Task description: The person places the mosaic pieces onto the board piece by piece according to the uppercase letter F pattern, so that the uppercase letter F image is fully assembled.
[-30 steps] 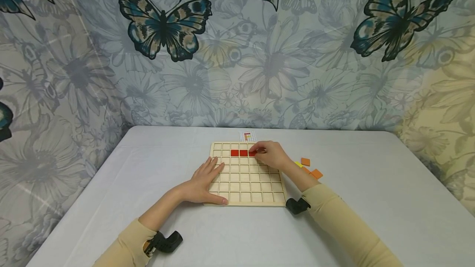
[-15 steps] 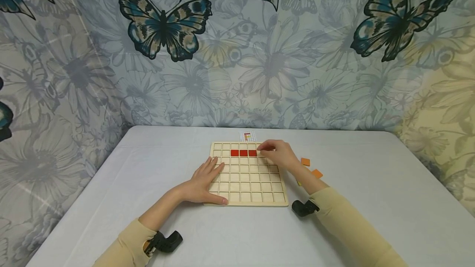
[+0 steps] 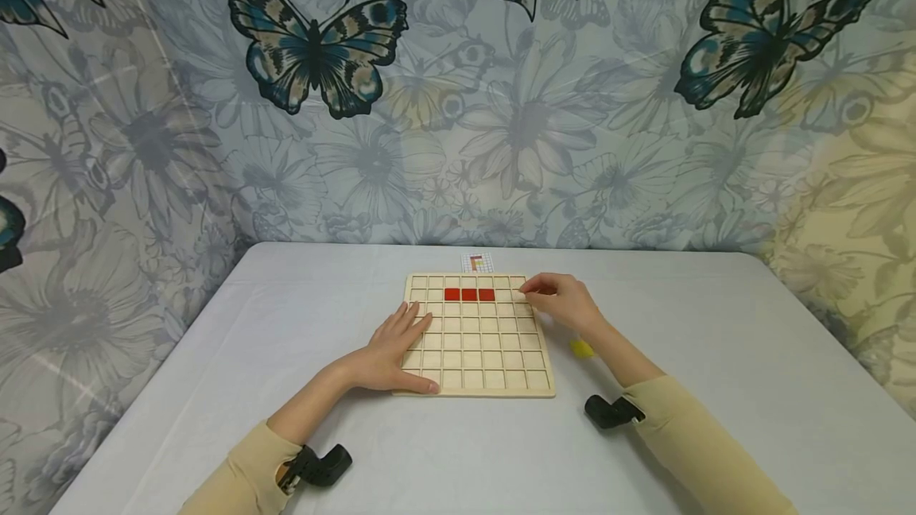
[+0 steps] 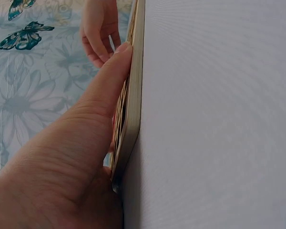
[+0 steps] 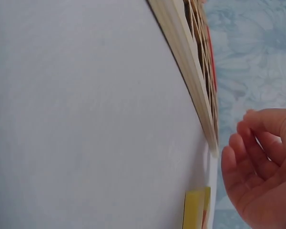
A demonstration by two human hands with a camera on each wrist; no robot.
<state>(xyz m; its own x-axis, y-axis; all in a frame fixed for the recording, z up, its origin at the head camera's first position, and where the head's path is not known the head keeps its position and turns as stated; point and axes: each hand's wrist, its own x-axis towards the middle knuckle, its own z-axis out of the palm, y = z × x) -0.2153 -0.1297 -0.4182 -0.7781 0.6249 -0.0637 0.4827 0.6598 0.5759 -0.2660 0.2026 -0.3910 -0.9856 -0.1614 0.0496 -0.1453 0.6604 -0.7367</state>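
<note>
A wooden grid board (image 3: 472,360) lies on the table, with three red tiles (image 3: 468,295) side by side in a row near its far edge. Spread over the board's left side is my left hand (image 3: 382,352), its thumb along the front edge; the left wrist view shows that thumb (image 4: 102,90) against the rim. My right hand (image 3: 565,300) hovers at the board's far right corner. In the right wrist view its fingers (image 5: 233,167) bend loosely, with nothing seen between them. A yellow tile (image 3: 581,348) shows beside my right forearm.
A small printed card (image 3: 477,262) with a coloured grid pattern lies behind the board. The white-covered table (image 3: 322,276) meets a butterfly-patterned wall (image 3: 429,181). Black wrist cameras (image 3: 325,467) sit on both sleeves.
My right hand has moved right, off the third red tile, which now shows fully in its row. The forearm now covers the orange tiles. My left hand has stayed put.
</note>
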